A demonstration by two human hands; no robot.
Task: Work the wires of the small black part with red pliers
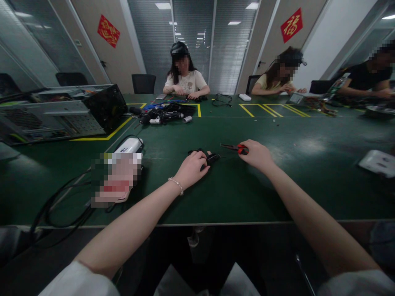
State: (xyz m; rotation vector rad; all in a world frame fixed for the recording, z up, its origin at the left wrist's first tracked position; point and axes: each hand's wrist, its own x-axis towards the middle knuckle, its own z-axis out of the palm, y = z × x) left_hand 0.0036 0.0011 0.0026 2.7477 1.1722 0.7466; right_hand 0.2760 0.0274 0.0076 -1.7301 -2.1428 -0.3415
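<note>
My left hand (194, 166) has its fingers curled round a small black piece (212, 158), perhaps a bundled cable, on the green tabletop. The fingers cover much of it, and a thin end sticks out to the right. A little to the right, my right hand (257, 155) is closed on the red handles of a pair of pliers (233, 147). The metal jaws point left, toward the black piece, and are apart from it.
Left of my arm lie a white power bank (131, 144), a blurred pinkish object and looped black cables (49, 209). An opened computer case (83, 117) stands beyond. Tangled cables (168, 113) sit ahead. A white box (379, 162) lies at right. Several people work across the table (277, 197).
</note>
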